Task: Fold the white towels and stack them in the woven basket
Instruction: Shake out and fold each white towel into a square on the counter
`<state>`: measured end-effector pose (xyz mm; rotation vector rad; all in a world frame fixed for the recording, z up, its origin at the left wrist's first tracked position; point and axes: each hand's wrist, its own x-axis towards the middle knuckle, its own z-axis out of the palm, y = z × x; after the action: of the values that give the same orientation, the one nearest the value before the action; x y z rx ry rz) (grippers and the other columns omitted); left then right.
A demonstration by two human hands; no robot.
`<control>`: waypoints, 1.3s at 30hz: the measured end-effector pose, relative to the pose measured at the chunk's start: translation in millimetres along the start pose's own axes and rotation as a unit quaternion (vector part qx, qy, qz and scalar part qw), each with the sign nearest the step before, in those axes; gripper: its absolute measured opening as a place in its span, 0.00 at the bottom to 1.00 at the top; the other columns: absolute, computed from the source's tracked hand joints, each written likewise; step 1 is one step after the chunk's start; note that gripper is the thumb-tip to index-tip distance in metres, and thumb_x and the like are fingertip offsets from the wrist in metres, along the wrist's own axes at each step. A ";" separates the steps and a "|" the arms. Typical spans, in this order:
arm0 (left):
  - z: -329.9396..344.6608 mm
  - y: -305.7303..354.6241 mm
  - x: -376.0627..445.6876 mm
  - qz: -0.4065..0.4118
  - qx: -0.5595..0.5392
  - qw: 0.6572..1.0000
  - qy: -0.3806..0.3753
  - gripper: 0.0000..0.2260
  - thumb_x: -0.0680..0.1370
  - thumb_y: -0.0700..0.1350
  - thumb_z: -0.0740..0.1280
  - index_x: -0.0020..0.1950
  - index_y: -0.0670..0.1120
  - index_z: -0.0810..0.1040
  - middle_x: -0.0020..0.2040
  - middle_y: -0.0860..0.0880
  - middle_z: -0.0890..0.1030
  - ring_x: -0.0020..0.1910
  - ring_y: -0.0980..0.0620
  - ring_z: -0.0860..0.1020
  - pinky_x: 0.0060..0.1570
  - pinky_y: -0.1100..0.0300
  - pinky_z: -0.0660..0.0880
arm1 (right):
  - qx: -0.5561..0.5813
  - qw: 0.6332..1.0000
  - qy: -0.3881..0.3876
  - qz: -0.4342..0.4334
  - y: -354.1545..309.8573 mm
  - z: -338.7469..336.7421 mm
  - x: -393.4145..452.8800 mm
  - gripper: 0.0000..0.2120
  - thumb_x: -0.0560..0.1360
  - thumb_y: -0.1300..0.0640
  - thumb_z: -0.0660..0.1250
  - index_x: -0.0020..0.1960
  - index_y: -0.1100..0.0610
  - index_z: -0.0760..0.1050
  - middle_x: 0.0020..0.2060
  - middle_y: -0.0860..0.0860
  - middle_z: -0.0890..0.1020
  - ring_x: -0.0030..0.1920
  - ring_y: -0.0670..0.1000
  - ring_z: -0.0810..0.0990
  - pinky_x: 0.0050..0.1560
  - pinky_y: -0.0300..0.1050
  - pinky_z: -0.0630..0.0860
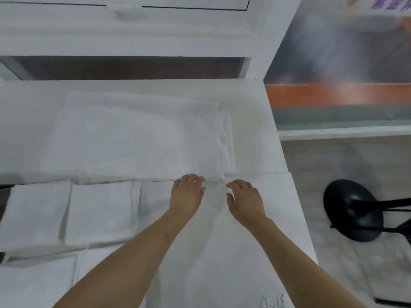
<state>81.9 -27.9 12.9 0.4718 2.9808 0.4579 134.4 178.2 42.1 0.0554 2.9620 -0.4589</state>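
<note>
Your left hand (186, 194) and right hand (242, 200) rest flat, fingers relaxed, on the towel (138, 134); it looks soft, light and limp, so pinch its near corners.

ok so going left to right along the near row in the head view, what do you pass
leftmost folded towel → second folded towel → left hand → right hand → black stool base on the floor

Your two hands, left hand (186, 196) and right hand (244, 200), lie side by side at the near edge of the big towel (133, 134) spread on the table (275, 218). Two folded towels (66, 214) lie to your left. A stool base (353, 210) stands on the floor to your right.
</note>
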 end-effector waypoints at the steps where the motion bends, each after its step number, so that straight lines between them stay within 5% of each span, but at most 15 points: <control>1: 4.2 4.7 12.9 -0.005 -0.007 1.000 0.000 0.12 0.79 0.48 0.69 0.62 0.50 0.80 0.60 0.51 0.81 0.62 0.47 0.78 0.61 0.49 0.73 | 0.002 1.000 -0.001 0.001 8.5 1.8 6.1 0.14 0.80 0.53 0.66 0.65 0.53 0.78 0.62 0.49 0.80 0.62 0.54 0.79 0.59 0.52 0.77; 8: 38.0 14.0 67.6 -0.013 -0.008 0.999 -0.041 0.20 0.75 0.54 0.73 0.66 0.54 0.76 0.75 0.51 0.70 0.77 0.47 0.65 0.69 0.46 0.65 | 0.043 0.999 -0.019 0.010 51.9 17.7 34.4 0.14 0.80 0.55 0.66 0.65 0.54 0.77 0.63 0.50 0.79 0.63 0.55 0.77 0.59 0.52 0.78; 19: 35.6 1.2 73.1 -0.038 -0.082 0.996 -0.025 0.11 0.83 0.54 0.63 0.61 0.56 0.82 0.73 0.59 0.73 0.77 0.55 0.65 0.70 0.53 0.61 | 0.069 0.997 -0.017 0.019 57.3 17.5 45.7 0.13 0.80 0.56 0.65 0.64 0.55 0.78 0.63 0.51 0.79 0.62 0.56 0.77 0.58 0.53 0.78; 23: 27.5 -0.3 72.0 -0.043 -0.113 0.993 -0.012 0.19 0.83 0.58 0.56 0.61 0.52 0.83 0.65 0.56 0.81 0.72 0.52 0.72 0.68 0.50 0.70 | 0.071 0.997 -0.008 0.013 45.9 11.6 44.1 0.14 0.80 0.55 0.65 0.65 0.55 0.78 0.64 0.50 0.79 0.63 0.55 0.77 0.58 0.52 0.78; 29: -2.1 12.4 66.3 -0.082 -0.171 0.981 0.038 0.11 0.86 0.48 0.59 0.53 0.48 0.80 0.47 0.52 0.82 0.49 0.49 0.79 0.50 0.54 0.75 | 0.090 0.996 0.005 0.016 28.8 1.1 36.3 0.14 0.80 0.56 0.66 0.66 0.54 0.77 0.64 0.50 0.79 0.64 0.56 0.77 0.59 0.53 0.78; 35: -57.6 14.8 73.3 -0.088 -0.251 0.957 0.116 0.10 0.85 0.37 0.57 0.61 0.41 0.77 0.54 0.47 0.78 0.55 0.48 0.76 0.56 0.62 0.69 | 0.115 0.993 0.034 0.003 2.6 -29.4 44.1 0.14 0.81 0.55 0.65 0.67 0.52 0.76 0.64 0.49 0.78 0.65 0.54 0.76 0.62 0.53 0.77; 39: -113.7 7.0 78.2 -0.002 -0.190 0.972 0.136 0.10 0.84 0.34 0.59 0.61 0.41 0.76 0.52 0.46 0.72 0.53 0.51 0.70 0.56 0.67 0.64 | 0.142 0.987 0.077 -0.018 -28.2 -62.8 51.8 0.16 0.81 0.54 0.67 0.68 0.52 0.75 0.65 0.49 0.79 0.64 0.55 0.78 0.61 0.54 0.78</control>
<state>-5.4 -28.7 120.0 0.3910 3.0262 1.1503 73.0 171.1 102.1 0.0709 3.0259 -0.9199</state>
